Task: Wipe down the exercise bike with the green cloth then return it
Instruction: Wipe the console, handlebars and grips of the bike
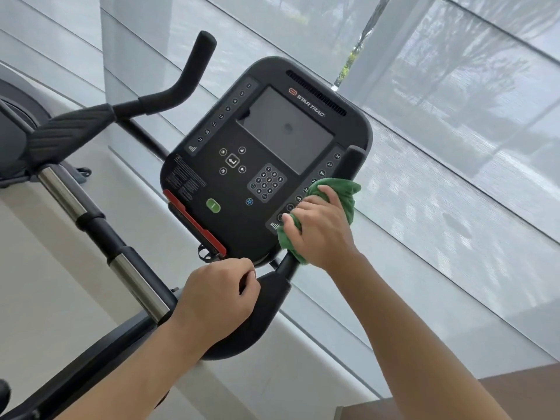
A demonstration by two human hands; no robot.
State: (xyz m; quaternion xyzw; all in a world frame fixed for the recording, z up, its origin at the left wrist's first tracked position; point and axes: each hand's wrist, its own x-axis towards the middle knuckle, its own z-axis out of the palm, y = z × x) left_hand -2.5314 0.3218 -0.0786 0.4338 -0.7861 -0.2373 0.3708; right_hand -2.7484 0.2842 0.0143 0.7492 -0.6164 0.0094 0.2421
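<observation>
The exercise bike fills most of the view, seen tilted, and its console is the landmark here: a dark panel with a blank screen, a keypad and a green start button. To the upper left of the console the left handlebar rises free with nothing on it. A chrome-and-black bar runs diagonally down the left side of the console. Behind the console hang pale window blinds.

Below the console, the left hand is clenched round the padded black grip area at the handlebar base, fingers curled over its top edge. That hold looks like a brace: it likely steadies the body and the bars while the other arm rubs.

At the lower right corner of the console, the right hand grasps the green cloth, which is bunched and wrapped round the right handlebar. The cloth touches the console's edge and covers the middle of that bar, whose tip shows above and whose lower stretch shows below. Wrapping the cloth round the bar lets one stroke clean all its sides. By this judgement the wiping is under way, and the return of the cloth is not yet begun.
</observation>
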